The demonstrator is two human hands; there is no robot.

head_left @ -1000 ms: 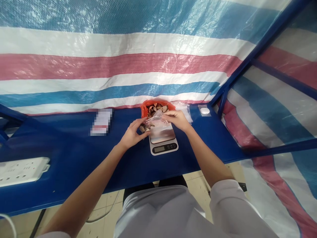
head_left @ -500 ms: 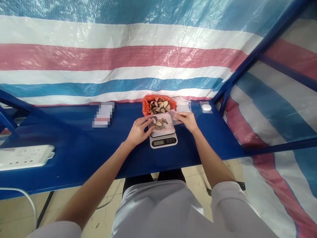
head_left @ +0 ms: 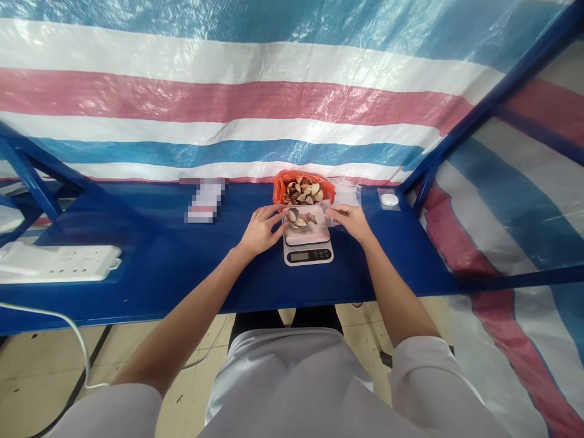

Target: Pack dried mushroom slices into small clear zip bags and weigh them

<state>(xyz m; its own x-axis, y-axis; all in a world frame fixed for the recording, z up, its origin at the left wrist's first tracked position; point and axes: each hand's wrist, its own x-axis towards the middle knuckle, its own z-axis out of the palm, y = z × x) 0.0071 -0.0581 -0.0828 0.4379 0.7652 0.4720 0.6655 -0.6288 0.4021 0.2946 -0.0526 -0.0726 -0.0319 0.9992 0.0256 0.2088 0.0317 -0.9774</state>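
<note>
A clear plastic bag [head_left: 314, 226] with several brown and cream curved pieces [head_left: 301, 219] inside is over the pan of a white kitchen scale [head_left: 309, 255]. Whether the bag rests on the pan I cannot tell. My left hand [head_left: 262, 232] grips the bag's left end, fingers along its upper edge and thumb lower down. At the other end, my right hand [head_left: 352, 220] pinches the corner between thumb and fingers. Just behind the scale, an orange-red plastic bag [head_left: 277, 190] stands open, full of similar pieces [head_left: 306, 190].
Flat clear bags [head_left: 349, 191] lie behind my right hand. A white round object in a small clear packet [head_left: 389, 200] is farther right. A blurred-out pale item [head_left: 205, 202] and a white power strip [head_left: 86, 263] are on the left of the blue table [head_left: 182, 261]. Striped sheeting [head_left: 219, 97] hangs behind.
The view has shifted, so the table things appear farther right and slightly higher. Both hands stay at the clear bag's ends, and the bag looks flatter and more stretched between them.
</note>
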